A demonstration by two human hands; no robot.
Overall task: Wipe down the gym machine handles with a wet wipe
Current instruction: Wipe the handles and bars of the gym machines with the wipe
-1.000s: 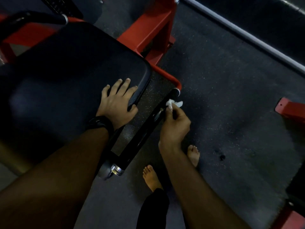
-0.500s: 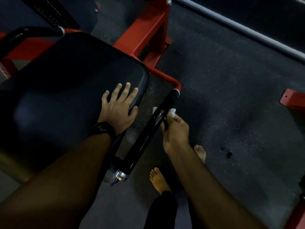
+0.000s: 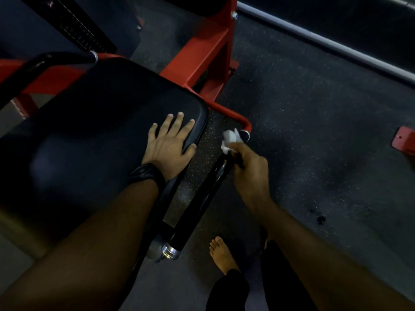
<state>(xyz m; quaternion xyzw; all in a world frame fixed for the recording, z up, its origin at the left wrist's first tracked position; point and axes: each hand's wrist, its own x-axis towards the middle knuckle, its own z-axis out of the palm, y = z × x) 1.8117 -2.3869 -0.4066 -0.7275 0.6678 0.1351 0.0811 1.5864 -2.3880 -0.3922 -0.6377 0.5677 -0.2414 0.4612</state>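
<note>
The left hand (image 3: pixel 169 147) lies palm down on the seat pad (image 3: pixel 89 131) at its right edge, fingers straight and spread, thumb hooked over the edge, forearm stretched forward with a dark band (image 3: pixel 148 176) at the wrist. The right hand (image 3: pixel 249 169), fingers curled, pinches the wet wipe (image 3: pixel 230 140) against the handle (image 3: pixel 202 198) near its far end.
</note>
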